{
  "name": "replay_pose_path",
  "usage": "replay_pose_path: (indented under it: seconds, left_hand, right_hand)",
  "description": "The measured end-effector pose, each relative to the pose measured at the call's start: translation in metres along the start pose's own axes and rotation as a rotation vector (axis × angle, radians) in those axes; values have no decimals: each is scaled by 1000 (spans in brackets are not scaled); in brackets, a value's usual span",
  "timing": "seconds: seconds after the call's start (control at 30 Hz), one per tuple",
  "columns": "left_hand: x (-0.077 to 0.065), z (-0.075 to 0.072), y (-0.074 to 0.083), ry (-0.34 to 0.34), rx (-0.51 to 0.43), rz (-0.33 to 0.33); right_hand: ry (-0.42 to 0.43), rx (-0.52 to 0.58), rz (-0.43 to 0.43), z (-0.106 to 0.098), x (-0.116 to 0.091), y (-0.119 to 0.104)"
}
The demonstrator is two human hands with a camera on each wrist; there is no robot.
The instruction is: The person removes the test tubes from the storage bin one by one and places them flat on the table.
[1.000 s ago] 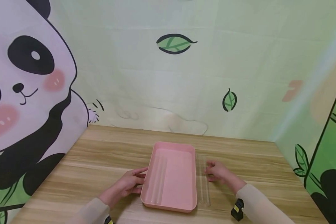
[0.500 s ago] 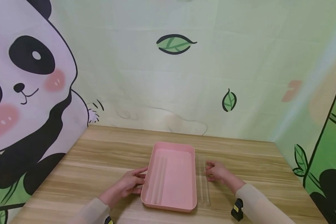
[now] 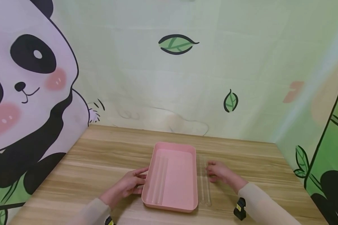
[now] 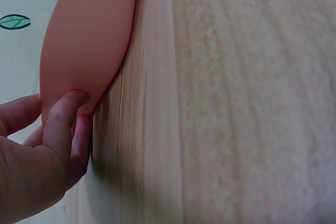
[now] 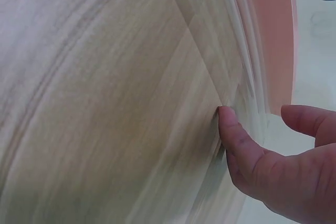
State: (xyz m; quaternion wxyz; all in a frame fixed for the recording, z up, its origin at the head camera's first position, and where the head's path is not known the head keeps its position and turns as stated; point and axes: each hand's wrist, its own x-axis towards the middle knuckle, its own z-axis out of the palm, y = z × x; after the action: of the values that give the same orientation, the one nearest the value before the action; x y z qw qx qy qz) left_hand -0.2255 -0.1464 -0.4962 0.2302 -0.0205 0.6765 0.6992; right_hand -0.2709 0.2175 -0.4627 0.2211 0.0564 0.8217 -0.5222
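Lightly, the parted fingers of my left hand [image 3: 130, 183] press on the outside of the pink tray's [image 3: 181, 178] left wall, curled around nothing. The tray lies flat on the wood-grain table [image 3: 110, 150], its long sides running away from me. Inside, along its left side, lie long clear pieces [image 3: 159, 181]. Just beyond its right wall, more transparent lengths [image 3: 205, 184] lie on the table, roughly parallel to it. My right hand [image 3: 221, 173] is at their right edge, fingers bent and slightly apart; I cannot tell whether they touch. Pale sleeves [image 3: 266, 203] cover my forearms, and behind the table a green backdrop [image 3: 124, 62] carries a printed panda [image 3: 63, 51] and leaves [image 3: 176, 44].
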Motion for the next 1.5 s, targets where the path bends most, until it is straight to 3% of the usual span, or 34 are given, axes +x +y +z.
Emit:
replay_pose_path:
  seconds: [0.33, 0.8, 1.13, 1.5]
  left_hand:
    - [1, -1, -1, -11, 5, 4]
    - [-1, 0, 0, -16, 4, 4]
    - [-1, -1, 0, -25, 6, 16]
    - [-1, -2, -1, -26, -1, 22]
  right_hand:
    - [-38, -53, -16, -13, -13, -4]
    - [-44, -14, -105, -21, -50, -51]
    - [-53, 90, -142, -10, -65, -81]
    - [-125, 156, -153, 18, -60, -100]
